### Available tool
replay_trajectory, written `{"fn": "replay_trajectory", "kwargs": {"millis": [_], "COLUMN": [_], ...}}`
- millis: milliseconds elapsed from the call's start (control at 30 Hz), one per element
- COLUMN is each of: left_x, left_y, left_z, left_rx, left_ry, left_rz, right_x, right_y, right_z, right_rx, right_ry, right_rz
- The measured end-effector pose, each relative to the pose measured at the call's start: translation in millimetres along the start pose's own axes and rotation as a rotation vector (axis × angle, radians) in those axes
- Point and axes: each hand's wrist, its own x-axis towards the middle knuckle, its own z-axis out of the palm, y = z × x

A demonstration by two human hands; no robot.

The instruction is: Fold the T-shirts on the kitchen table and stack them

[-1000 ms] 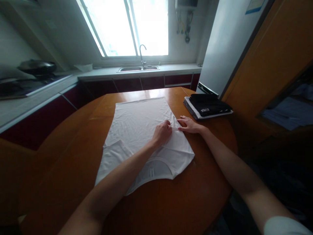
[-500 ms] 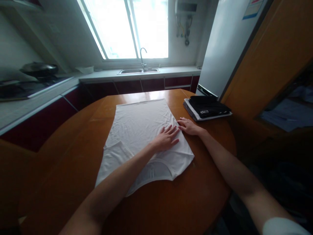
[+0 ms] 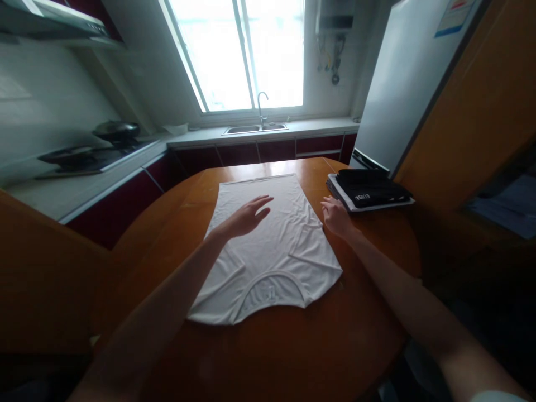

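A white T-shirt [image 3: 268, 245] lies spread on the wooden table [image 3: 301, 352], its neckline toward me and its hem at the far side. Both sleeves are folded in over the body, and light wrinkles run across the cloth. Above the left-middle of the shirt hovers my left hand [image 3: 247, 216], fingers stretched out, holding nothing. Just right of the shirt's side edge is my right hand [image 3: 336, 216], its fingers loosely bent and apart with nothing in them. It is close to a stack of folded clothes [image 3: 368, 190] with a black garment on top.
Behind the table run a counter with a sink [image 3: 255, 129] and faucet [image 3: 262, 106] under a bright window. A stove with a wok [image 3: 116, 132] stands at the left. On the right, the fridge [image 3: 397, 89] rises beyond the clothes stack.
My left hand has lifted off the shirt's right side and moved left. My right hand has drawn away from the shirt's edge. The view has shifted slightly to the left.
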Motion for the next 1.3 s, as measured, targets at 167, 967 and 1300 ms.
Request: {"fn": "replay_trajectory", "kwargs": {"millis": [167,967,1300], "left_x": [-66,-135,-142], "left_y": [-38,-16,46], "left_z": [4.7,46.8,57.2], "left_rx": [0.134,0.278,0.092], "left_ry": [0.038,0.043,-0.233], "left_rz": [-0.181,-0.226,0.221], "right_x": [-26,-39,-50], "right_y": [-47,-57,-73], "right_z": [19,30,42], "right_rx": [-0.018,-0.195,-0.140], "right_ry": [-0.102,-0.200,-0.381], "right_rz": [-0.151,-0.113,-0.213]}}
